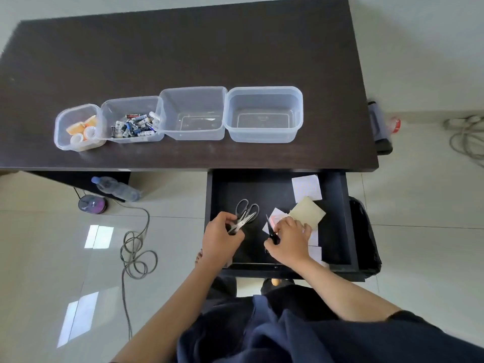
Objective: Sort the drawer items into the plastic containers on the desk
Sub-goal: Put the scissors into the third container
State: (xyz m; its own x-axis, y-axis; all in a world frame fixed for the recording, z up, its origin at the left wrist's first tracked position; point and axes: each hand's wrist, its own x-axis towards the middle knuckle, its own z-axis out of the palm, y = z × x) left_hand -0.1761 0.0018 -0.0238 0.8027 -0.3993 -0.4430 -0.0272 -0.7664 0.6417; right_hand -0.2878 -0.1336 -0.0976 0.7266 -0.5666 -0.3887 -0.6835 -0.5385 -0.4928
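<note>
Both hands are down inside the open black drawer (337, 218) that sticks out from the dark brown wooden desk (183, 48). The left hand (218, 238) has its fingers curled round the shiny blades of the grey-handled metal scissors (245, 213). The two grey loops point up toward 12 o'clock, and the blades point down toward 7 o'clock into the hand. The right hand (288, 238) pinches a small thin black-handled tool (271, 230) with a pointed tip that aims toward 11 o'clock. I cannot tell just what this tool is. This hand rests over some white and pink paper slips (275, 214). A pale yellow square pad (307, 212) lies at 1 o'clock from the right hand, and a white square paper (306, 187) lies farther up in the drawer.

On the desk stand four clear plastic containers in a row. The small left one (61, 127) holds orange and white rolls. The next one (117, 106) holds batteries. The two big ones (193, 95) (263, 91) on the right hold nothing.
</note>
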